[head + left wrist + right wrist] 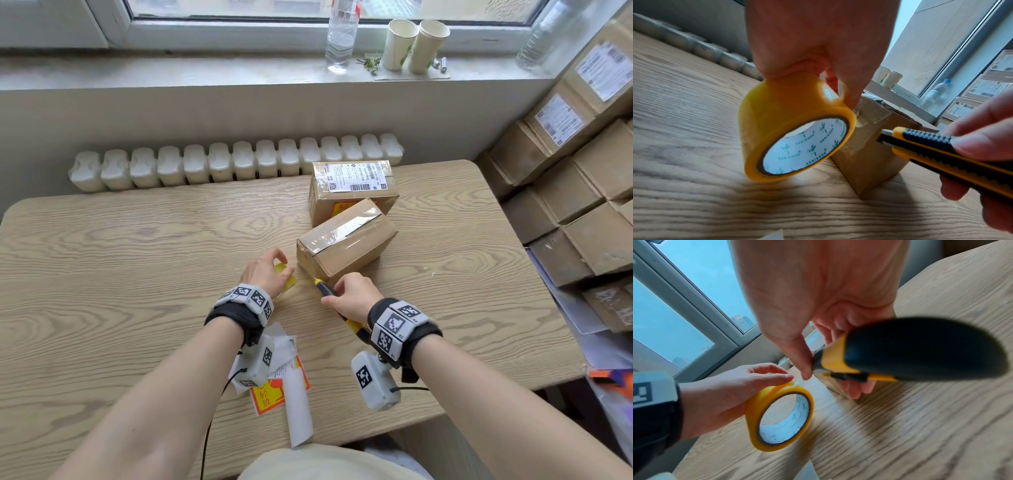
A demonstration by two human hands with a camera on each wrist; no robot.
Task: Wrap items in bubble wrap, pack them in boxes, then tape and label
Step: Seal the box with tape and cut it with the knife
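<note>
Your left hand (pixel 813 40) pinches the tape roll (pixel 795 129) from above, tilted, just beside the taped box (pixel 346 240) on the table (pixel 137 240). Your right hand (pixel 356 296) curls round the utility knife (pixel 937 151), tip at the box's near corner.

Yellow tape roll (pixel 789 129) held tilted just left of the near taped cardboard box (pixel 346 240), yellow-black utility knife (pixel 941 152) at that box's front corner, second labelled box (pixel 352 188) touching behind it
</note>
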